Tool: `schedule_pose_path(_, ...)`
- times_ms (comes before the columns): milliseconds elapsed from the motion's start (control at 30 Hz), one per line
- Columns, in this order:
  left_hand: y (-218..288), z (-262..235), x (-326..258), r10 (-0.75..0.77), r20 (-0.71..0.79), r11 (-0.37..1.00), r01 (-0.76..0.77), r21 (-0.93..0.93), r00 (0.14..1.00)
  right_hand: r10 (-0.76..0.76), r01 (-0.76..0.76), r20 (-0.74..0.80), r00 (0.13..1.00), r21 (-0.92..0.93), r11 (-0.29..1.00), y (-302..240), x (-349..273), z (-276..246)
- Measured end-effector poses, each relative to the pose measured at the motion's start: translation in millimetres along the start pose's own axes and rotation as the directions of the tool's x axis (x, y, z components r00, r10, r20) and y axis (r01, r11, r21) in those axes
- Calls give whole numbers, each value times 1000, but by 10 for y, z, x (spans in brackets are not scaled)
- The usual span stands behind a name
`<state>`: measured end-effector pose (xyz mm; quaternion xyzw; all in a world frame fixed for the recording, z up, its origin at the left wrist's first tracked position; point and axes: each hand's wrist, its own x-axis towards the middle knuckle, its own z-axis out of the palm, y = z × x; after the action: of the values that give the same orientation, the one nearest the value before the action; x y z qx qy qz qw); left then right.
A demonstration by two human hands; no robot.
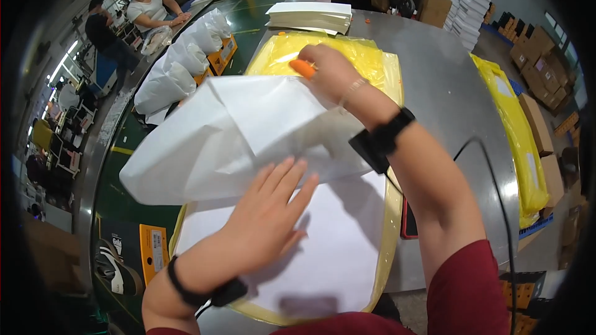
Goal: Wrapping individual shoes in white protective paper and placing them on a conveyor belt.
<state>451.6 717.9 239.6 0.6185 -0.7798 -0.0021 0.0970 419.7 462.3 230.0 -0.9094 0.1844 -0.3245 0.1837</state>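
A large white sheet of thin paper point(186, 142) is lifted and folded over above a stack of white paper point(347, 229). The stack lies in a yellow plastic wrapper point(390, 223). My left hand point(264, 211) is open, fingers spread, over the stack at the raised sheet's lower edge. Beyond it, my right hand point(329, 71) is closed at the sheet's far edge, its fingertips partly hidden. Something orange point(302, 68) shows at its fingers, either worn or held; I cannot tell which. Both wrists wear black bands.
Yellow plastic point(273, 56) and a pile of pale sheets point(308, 17) lie at the far side. On the green conveyor point(124, 195) at left stand paper-wrapped bundles point(164, 84), orange boxes point(153, 251) and a sandal point(115, 270). A black cable point(496, 180) runs down the right. People work farther off.
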Motion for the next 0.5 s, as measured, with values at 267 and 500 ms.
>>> schedule_pose_path(267,-921,-5,509,-278,448,792,466,-393,850,-309,261,280,909,196,945,-619,-943,-149)
schedule_pose_path(500,-197,427,-647,-429,-247,891,360,-278,869,-84,-113,648,757,256,960,-207,-601,118)
